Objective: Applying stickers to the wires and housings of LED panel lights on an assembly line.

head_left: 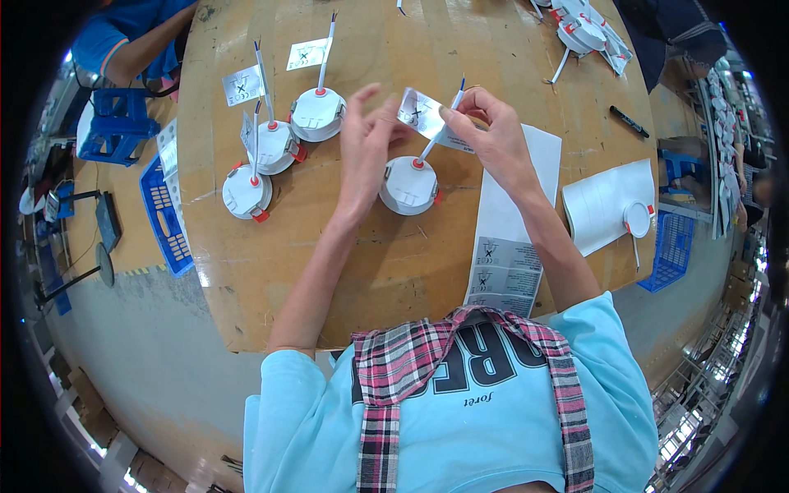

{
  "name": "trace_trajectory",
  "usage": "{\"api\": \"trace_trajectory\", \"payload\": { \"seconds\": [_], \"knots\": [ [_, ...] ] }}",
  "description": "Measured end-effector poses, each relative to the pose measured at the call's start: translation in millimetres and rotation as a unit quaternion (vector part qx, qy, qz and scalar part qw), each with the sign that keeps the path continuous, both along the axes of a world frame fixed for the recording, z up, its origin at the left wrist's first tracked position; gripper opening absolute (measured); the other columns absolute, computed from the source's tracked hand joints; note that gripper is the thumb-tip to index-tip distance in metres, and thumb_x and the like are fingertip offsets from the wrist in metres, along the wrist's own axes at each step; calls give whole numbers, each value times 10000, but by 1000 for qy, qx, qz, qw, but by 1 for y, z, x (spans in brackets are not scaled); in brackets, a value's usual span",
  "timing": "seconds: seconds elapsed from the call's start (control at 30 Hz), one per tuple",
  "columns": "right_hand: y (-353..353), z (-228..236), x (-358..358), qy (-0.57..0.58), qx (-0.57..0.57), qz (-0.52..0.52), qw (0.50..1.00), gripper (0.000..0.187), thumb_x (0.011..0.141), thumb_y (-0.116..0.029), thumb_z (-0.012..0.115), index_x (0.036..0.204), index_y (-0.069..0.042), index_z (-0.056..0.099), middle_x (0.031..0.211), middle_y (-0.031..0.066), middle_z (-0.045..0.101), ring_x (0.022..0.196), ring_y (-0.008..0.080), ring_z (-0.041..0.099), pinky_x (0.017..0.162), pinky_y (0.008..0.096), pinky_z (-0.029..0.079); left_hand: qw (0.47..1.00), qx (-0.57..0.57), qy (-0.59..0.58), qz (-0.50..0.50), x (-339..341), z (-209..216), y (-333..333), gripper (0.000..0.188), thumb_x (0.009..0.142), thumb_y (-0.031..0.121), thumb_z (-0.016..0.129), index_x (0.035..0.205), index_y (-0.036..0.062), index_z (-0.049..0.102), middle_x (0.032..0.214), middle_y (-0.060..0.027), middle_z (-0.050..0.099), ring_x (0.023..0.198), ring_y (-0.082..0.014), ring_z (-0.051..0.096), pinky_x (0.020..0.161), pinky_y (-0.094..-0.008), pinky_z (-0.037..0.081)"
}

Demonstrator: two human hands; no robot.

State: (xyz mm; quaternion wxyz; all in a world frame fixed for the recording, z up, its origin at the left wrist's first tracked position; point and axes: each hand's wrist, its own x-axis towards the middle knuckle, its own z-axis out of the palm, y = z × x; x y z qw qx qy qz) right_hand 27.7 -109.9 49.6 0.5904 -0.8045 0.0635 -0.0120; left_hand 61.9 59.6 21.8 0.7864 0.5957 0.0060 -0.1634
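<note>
In front of me stands a round white downlight (408,185) with a cable (429,148) rising from its top. A silvery printed sticker label (421,112) sits at the cable's upper part. My right hand (496,135) pinches the label by the cable between thumb and fingers. Just beside the label's left end is my left hand (367,144), its fingers apart; whether a fingertip touches the label cannot be made out. Left of it are more downlights (318,113), (274,146), (246,191), with labels like flags on their cables.
A label sheet (518,222) lies under my right forearm. To its right are a white sheet (604,201), a small round lamp (637,219) and a black marker (629,121). More lamps (583,34) lie far right. Blue baskets (167,218) flank the table; another person's arm (148,53) is far left.
</note>
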Motion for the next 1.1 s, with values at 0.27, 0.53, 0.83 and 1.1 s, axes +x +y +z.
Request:
{"api": "trace_trajectory", "payload": {
  "seconds": [0.27, 0.53, 0.83, 1.1],
  "knots": [
    [-4, -6, -4, -3, 31, -39, 999, 264, 876, -237, 667, 848, 18, 606, 816, 64, 627, 858, 146, 582, 769, 297, 468, 962, 207, -177, -20, -34, -2, 9, 262, 868, 147, 660, 1073, -3, 591, 915, -92, 641, 878, -204, 609, 791, -346, 470],
    [-12, 0, 0, 27, 54, 8, 998, 343, 901, -326, 634, 948, 13, 655, 824, 47, 651, 768, 103, 565, 699, 246, 445, 905, 297, -298, -59, -35, -6, 9, 122, 822, 96, 692, 914, 16, 680, 877, -83, 653, 816, -218, 616, 763, -332, 454],
    [-17, 12, 3, 26, 28, 13, 999, 320, 880, -274, 653, 916, 42, 686, 809, 58, 678, 751, 95, 585, 665, 240, 447, 900, 308, -302, -61, -39, -1, 2, 136, 831, 123, 691, 898, 5, 686, 855, -77, 662, 794, -207, 617, 783, -326, 437],
    [-14, 4, -1, -12, 15, -59, 998, 278, 852, -231, 676, 854, 46, 703, 710, 50, 666, 657, 81, 573, 588, 235, 438, 894, 353, -276, -33, -46, 4, -8, 155, 836, 164, 692, 866, 12, 685, 787, -88, 627, 751, -229, 596, 740, -340, 426]
  ]
}}
